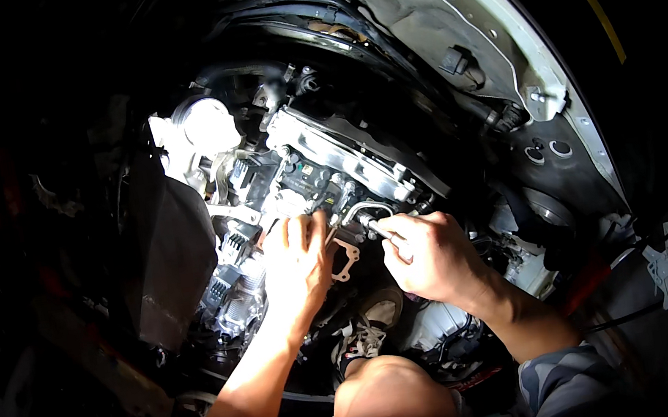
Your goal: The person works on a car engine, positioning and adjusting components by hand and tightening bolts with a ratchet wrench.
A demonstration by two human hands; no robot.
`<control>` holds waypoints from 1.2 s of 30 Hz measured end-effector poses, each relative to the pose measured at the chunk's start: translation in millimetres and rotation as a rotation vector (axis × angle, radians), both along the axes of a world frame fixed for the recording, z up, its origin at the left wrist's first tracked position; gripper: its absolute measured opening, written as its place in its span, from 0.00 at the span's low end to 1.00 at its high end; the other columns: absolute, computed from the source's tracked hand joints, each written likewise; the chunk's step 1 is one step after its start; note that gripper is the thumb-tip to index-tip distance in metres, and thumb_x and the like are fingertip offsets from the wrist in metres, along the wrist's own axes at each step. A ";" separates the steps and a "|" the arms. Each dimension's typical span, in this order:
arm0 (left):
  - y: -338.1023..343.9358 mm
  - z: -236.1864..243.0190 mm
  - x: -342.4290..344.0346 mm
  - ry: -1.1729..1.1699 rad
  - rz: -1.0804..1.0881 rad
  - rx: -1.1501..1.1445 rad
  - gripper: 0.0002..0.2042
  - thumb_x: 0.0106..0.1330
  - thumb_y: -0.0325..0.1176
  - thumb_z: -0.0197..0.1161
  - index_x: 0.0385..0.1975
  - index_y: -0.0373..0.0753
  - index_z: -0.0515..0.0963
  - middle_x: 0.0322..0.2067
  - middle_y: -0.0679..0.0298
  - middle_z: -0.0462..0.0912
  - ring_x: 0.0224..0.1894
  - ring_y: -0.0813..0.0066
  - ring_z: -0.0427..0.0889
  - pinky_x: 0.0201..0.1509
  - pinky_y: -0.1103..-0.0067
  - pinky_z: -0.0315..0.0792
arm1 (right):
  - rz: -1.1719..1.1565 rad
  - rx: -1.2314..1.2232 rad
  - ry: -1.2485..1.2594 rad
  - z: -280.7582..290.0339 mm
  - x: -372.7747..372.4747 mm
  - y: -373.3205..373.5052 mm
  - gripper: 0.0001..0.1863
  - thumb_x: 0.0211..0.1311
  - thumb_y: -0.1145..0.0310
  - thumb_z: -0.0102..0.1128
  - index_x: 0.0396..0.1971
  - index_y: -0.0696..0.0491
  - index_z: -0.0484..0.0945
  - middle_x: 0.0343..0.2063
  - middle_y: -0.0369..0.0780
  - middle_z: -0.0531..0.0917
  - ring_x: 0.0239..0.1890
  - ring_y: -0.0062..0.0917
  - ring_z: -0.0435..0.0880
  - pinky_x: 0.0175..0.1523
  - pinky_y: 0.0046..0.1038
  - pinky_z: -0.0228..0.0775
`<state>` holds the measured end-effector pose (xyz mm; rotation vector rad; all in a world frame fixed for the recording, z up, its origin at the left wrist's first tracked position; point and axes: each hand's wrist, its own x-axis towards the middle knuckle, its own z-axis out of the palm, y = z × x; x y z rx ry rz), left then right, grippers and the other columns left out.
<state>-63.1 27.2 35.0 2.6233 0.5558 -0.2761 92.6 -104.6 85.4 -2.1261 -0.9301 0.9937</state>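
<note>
The hands [296,256] are bare (patterned grey-blue sleeve [565,381]).

The pipe [363,206] is shiny silver. The gasket [352,253] is pinkish tan. The sleeve [558,377] has light and dark blue-grey patches. The strip [603,24] is yellow.

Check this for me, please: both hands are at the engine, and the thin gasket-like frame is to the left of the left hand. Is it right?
Not quite. The thin gasket-like frame is to the right of the left hand, between it and the right hand, as the head view shows. Both hands are indeed at the engine.
</note>
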 end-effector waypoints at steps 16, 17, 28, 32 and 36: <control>11.2 -8.7 13.1 -0.125 0.102 -0.213 0.14 0.40 0.20 0.62 0.32 0.38 0.78 0.38 0.52 0.69 0.46 0.52 0.68 0.50 0.62 0.64 | 0.012 0.067 -0.105 -4.2 -34.5 5.4 0.03 0.53 0.76 0.59 0.26 0.59 0.75 0.16 0.48 0.78 0.20 0.42 0.80 0.25 0.35 0.72; 10.0 -5.9 13.3 -0.138 0.055 -0.180 0.14 0.41 0.20 0.61 0.32 0.35 0.77 0.38 0.51 0.69 0.46 0.52 0.68 0.52 0.61 0.63 | 0.021 0.083 -0.144 -5.1 -35.1 4.6 0.04 0.53 0.76 0.59 0.24 0.59 0.74 0.16 0.48 0.78 0.20 0.42 0.80 0.25 0.35 0.71; 15.2 -17.9 11.4 -0.320 -0.144 -0.046 0.21 0.37 0.26 0.68 0.38 0.39 0.80 0.48 0.53 0.71 0.53 0.52 0.68 0.56 0.63 0.65 | -0.016 0.088 -0.239 -11.0 -53.0 -4.7 0.08 0.51 0.77 0.61 0.32 0.63 0.79 0.23 0.51 0.82 0.26 0.41 0.85 0.32 0.32 0.77; 20.6 -25.4 13.1 -0.374 -0.236 -0.172 0.22 0.36 0.25 0.67 0.38 0.42 0.80 0.51 0.55 0.71 0.57 0.50 0.65 0.60 0.61 0.63 | -0.058 0.150 -0.254 -6.9 -57.4 -14.1 0.06 0.52 0.75 0.60 0.28 0.61 0.78 0.21 0.51 0.81 0.25 0.43 0.84 0.31 0.35 0.77; 21.4 -28.6 13.8 -0.364 -0.274 -0.190 0.23 0.36 0.23 0.66 0.40 0.40 0.81 0.53 0.54 0.70 0.60 0.49 0.64 0.63 0.60 0.60 | -0.089 0.098 -0.190 18.7 -52.9 -16.2 0.07 0.52 0.75 0.60 0.30 0.62 0.79 0.21 0.52 0.81 0.27 0.43 0.85 0.32 0.34 0.77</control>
